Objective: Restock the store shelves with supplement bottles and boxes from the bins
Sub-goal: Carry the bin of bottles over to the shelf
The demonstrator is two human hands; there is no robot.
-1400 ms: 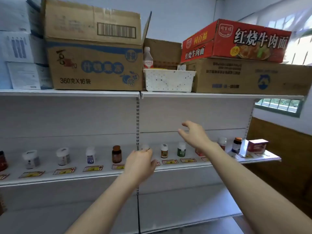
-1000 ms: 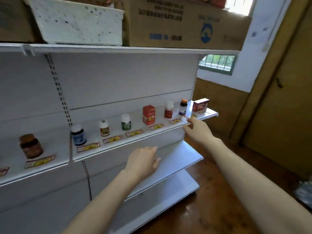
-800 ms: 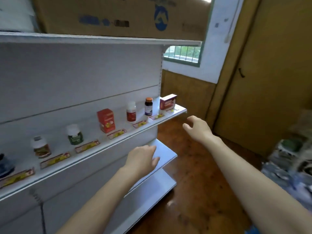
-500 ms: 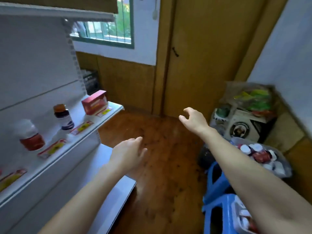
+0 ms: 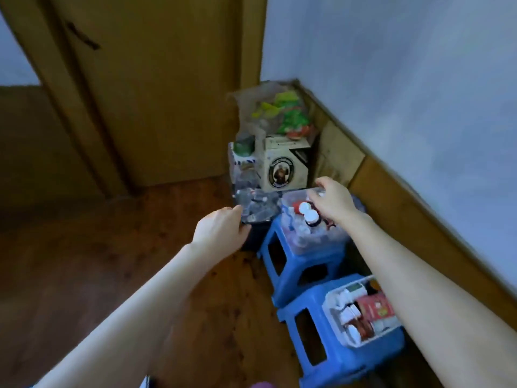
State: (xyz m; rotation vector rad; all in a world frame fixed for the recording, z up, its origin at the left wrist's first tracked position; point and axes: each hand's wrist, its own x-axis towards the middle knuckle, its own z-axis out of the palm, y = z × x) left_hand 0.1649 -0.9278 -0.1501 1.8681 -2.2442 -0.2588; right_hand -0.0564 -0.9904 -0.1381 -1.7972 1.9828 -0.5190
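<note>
A clear plastic bin (image 5: 300,239) of supplement bottles with white caps (image 5: 307,212) sits on a blue stool (image 5: 296,267). My right hand (image 5: 333,204) hovers over that bin, fingers loosely curled, holding nothing. My left hand (image 5: 221,232) hangs in the air left of the bin, relaxed and holding nothing. Nearer to me, a white basket (image 5: 333,309) with bottles and a red box (image 5: 375,306) rests on a second blue stool (image 5: 321,357). The shelves are out of view.
A dark bin (image 5: 256,214) with clear wrappers stands beside the far stool. Behind it are a white carton (image 5: 282,169) and a bag of green and red packets (image 5: 282,113). A wooden door (image 5: 156,88) is at the left, a white wall (image 5: 405,79) at the right.
The view has swung from the shelves right and down to the bins on the stools. My right hand has reached over the clear bin and my left hand has come near it.
</note>
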